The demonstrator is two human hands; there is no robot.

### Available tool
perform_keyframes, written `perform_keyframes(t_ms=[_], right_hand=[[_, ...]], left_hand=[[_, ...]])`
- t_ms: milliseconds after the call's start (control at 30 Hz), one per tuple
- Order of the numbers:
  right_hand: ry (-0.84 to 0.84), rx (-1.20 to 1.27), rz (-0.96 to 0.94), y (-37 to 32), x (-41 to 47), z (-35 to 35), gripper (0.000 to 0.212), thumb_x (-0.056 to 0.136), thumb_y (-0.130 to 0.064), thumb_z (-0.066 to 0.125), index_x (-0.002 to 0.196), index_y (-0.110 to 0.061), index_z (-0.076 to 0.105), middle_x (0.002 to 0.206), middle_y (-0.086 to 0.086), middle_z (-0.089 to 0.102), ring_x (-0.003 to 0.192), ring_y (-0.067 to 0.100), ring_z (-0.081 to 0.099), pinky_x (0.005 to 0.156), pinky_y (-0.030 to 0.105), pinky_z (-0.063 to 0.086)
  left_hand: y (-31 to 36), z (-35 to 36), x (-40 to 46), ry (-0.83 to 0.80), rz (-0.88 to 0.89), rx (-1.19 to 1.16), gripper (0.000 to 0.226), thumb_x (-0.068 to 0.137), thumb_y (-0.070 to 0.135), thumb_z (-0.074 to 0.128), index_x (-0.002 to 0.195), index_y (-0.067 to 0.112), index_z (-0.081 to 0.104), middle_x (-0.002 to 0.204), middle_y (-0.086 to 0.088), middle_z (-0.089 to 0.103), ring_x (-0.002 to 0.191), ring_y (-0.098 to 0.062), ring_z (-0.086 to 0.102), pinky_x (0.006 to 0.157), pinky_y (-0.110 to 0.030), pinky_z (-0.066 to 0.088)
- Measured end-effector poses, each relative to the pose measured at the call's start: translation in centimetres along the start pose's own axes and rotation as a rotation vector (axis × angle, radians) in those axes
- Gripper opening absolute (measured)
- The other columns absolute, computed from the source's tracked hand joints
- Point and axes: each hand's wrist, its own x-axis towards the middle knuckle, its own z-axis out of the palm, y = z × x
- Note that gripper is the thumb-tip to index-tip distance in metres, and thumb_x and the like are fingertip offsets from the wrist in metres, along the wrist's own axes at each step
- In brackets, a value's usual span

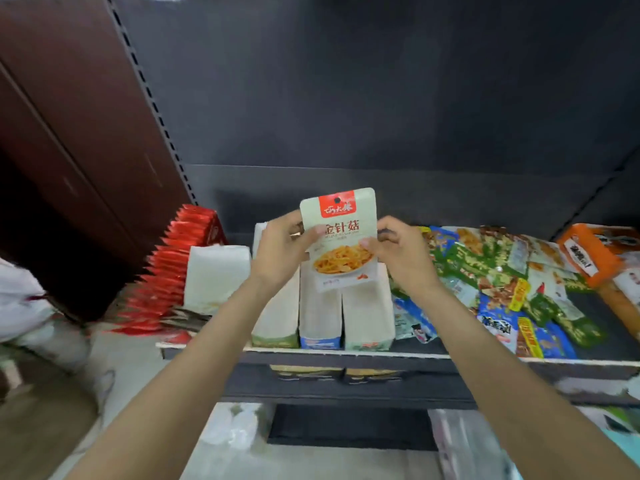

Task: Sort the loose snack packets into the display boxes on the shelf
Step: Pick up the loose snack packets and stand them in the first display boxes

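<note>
Both the left hand (280,249) and right hand (398,252) pinch 1 pale-green foil mushroom packet (341,239) above 3 filled cardboard display boxes (320,306); the mixed loose packet pile (502,282) on the shelf (346,355) looks largely unsorted.

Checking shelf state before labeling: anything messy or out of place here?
Yes. The loose packets lie in a jumbled, overlapping pile on the right of the shelf, beside the neat upright display boxes. The orange box sits tilted. Both hands hold one mushroom packet upright above the boxes.
</note>
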Motion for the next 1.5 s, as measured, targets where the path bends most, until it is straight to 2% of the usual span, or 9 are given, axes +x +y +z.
perform_keyframes(t_ms=[133, 333, 433, 533, 700, 833, 933, 1200, 1500], right_hand=[[0.015, 0.009, 0.004, -2.2, -1.7, 6.2, 0.008, 0.084, -0.003, 0.065, 0.08, -0.006, 0.058, 0.081, 0.001, 0.068, 0.074, 0.008, 0.064, 0.067, 0.029, 0.052], [0.029, -0.092, -0.035, -4.0, -2.6, 14.2, 0.009, 0.084, -0.003, 0.066, 0.088, 0.005, 0.061, 0.096, 0.012, 0.07, 0.087, 0.02, 0.066, 0.072, 0.036, 0.056], [0.021, -0.161, -0.034, -4.3, -2.8, 16.9, 0.014, 0.083, -0.006, 0.067, 0.089, 0.005, 0.063, 0.097, 0.011, 0.071, 0.087, 0.019, 0.066, 0.075, 0.039, 0.056], [0.001, -0.243, -0.016, -4.0, -3.2, 18.9, 0.019, 0.083, -0.01, 0.069, 0.094, 0.004, 0.065, 0.101, 0.009, 0.071, 0.093, 0.019, 0.066, 0.073, 0.023, 0.056], [-0.03, -0.356, -0.009, -3.8, -4.1, 20.0, 0.015, 0.087, -0.016, 0.065, 0.081, -0.003, 0.061, 0.107, 0.01, 0.069, 0.1, 0.019, 0.064, 0.068, 0.014, 0.048], [-0.01, -0.298, -0.104, -4.4, -4.5, 19.8, 0.014, 0.089, -0.019, 0.063, 0.098, -0.009, 0.067, 0.104, 0.002, 0.069, 0.088, 0.006, 0.061, 0.077, 0.01, 0.048], [-0.002, -0.306, -0.108, -4.4, -4.4, 20.2, 0.016, 0.09, -0.018, 0.06, 0.102, -0.009, 0.066, 0.111, 0.002, 0.068, 0.091, 0.003, 0.057, 0.07, 0.001, 0.043], [-0.095, -0.473, -0.053, -4.1, -3.9, 19.5, 0.016, 0.089, -0.017, 0.062, 0.078, -0.006, 0.065, 0.083, -0.003, 0.062, 0.072, 0.002, 0.054, 0.06, 0.011, 0.037], [-0.327, -0.457, 0.013, -2.7, -3.8, 19.6, 0.015, 0.091, -0.014, 0.06, 0.097, -0.011, 0.072, 0.101, 0.001, 0.07, 0.09, 0.009, 0.058, 0.081, 0.014, 0.043]], left_hand=[[-0.7, -6.5, -1.8, -0.007, 0.079, 0.072, 0.023, 0.09, 0.009, 0.061, 0.101, 0.029, 0.063, 0.1, 0.013, 0.068, 0.097, -0.007, 0.065, 0.079, -0.028, 0.057], [-2.0, -14.3, -3.5, 0.076, 0.144, 0.246, 0.009, 0.086, 0.002, 0.065, 0.09, 0.001, 0.057, 0.086, 0.009, 0.066, 0.079, 0.007, 0.063, 0.068, -0.01, 0.049], [-2.8, -17.1, -4.4, 0.103, 0.134, 0.349, 0.013, 0.085, 0.007, 0.066, 0.08, 0.006, 0.055, 0.082, 0.0, 0.068, 0.081, -0.012, 0.066, 0.072, -0.023, 0.053], [-3.9, -19.1, -5.0, 0.073, 0.095, 0.421, 0.018, 0.085, 0.01, 0.067, 0.075, 0.011, 0.052, 0.08, -0.007, 0.068, 0.082, -0.022, 0.065, 0.077, -0.04, 0.054], [-5.1, -20.2, -5.5, 0.002, 0.076, 0.501, 0.011, 0.087, 0.01, 0.064, 0.082, 0.011, 0.055, 0.088, -0.002, 0.069, 0.087, -0.016, 0.066, 0.076, -0.037, 0.056], [-4.9, -21.1, -5.4, 0.003, 0.152, 0.571, 0.008, 0.088, 0.01, 0.063, 0.085, 0.011, 0.057, 0.085, 0.001, 0.069, 0.085, -0.013, 0.066, 0.072, -0.023, 0.053], [-5.0, -21.4, -5.0, -0.05, 0.147, 0.594, 0.004, 0.089, 0.011, 0.063, 0.09, 0.011, 0.059, 0.095, -0.002, 0.07, 0.092, -0.014, 0.066, 0.08, -0.03, 0.055], [-5.9, -21.1, -4.2, -0.166, 0.165, 0.784, 0.007, 0.091, 0.014, 0.059, 0.089, 0.011, 0.066, 0.09, -0.002, 0.068, 0.081, -0.017, 0.062, 0.073, -0.03, 0.05], [-8.0, -19.8, -4.6, -0.284, 0.085, 0.99, 0.019, 0.089, 0.034, 0.061, 0.102, 0.025, 0.071, 0.113, 0.005, 0.066, 0.107, -0.019, 0.051, 0.095, -0.044, 0.043]])
